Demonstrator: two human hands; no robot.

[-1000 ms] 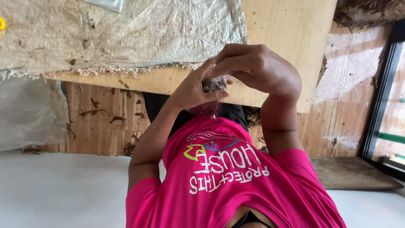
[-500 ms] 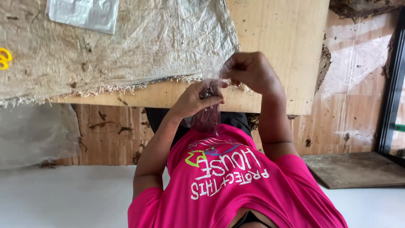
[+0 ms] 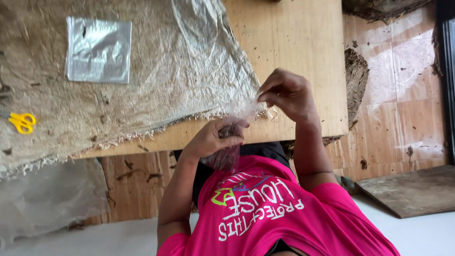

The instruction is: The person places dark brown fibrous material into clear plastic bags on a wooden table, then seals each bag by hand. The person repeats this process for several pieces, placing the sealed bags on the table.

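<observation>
Wooden table (image 3: 294,42) carries a woven sack cloth (image 3: 156,80) (yellow scissors (image 3: 21,122) lie far off). Left hand (image 3: 215,140) is closed around the clear plastic bag (image 3: 232,142); right hand (image 3: 286,92) pinches its upper edge, stretching it diagonally between them.

Your left hand (image 3: 215,138) is curled closed near your chest, forearm bent up from the elbow. Your right hand (image 3: 286,92) sits higher and just beside it, fingertips (image 3: 263,95) pinched together, wrist bent.
</observation>
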